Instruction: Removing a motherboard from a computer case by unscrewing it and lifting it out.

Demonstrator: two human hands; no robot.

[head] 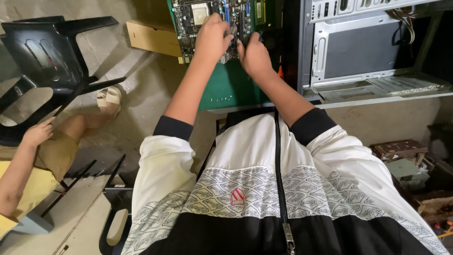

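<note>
1. left hand (pixel 213 38) is being pressed onto the motherboard (pixel 207 19), fingers curled down over its middle; whether anything small is being pinched underneath cannot be told, as the palm is hiding the fingertips.
2. right hand (pixel 255 56) is being set just beside the left one, at the board's lower right edge, fingers bent narrow against the components; nothing separate is being seen in its grip.
3. both hands are being kept close together, which is judged to be steadying the board from two sides while one spot on it is being worked.
4. the motherboard is being laid flat on a green mat (pixel 231 87), at the far edge of the view, apparently so that the board is being kept off the bare surface.
5. a row of tiny pale screws (pixel 221 99) is being kept on the mat's near part, well apart from the hands, seemingly so that they are not being lost.
6. an open pc case (pixel 368 52) is being left lying to the right of the mat, its grey metal inside being shown, with a bundle of wires (pixel 403 21) hanging at its top.
7. a plain tan cardboard box (pixel 151 38) is being left on the floor left of the board; no label can be made out on it.
8. a black plastic chair (pixel 47 56) is being touched at far left by another person's hand (pixel 37 133).
</note>
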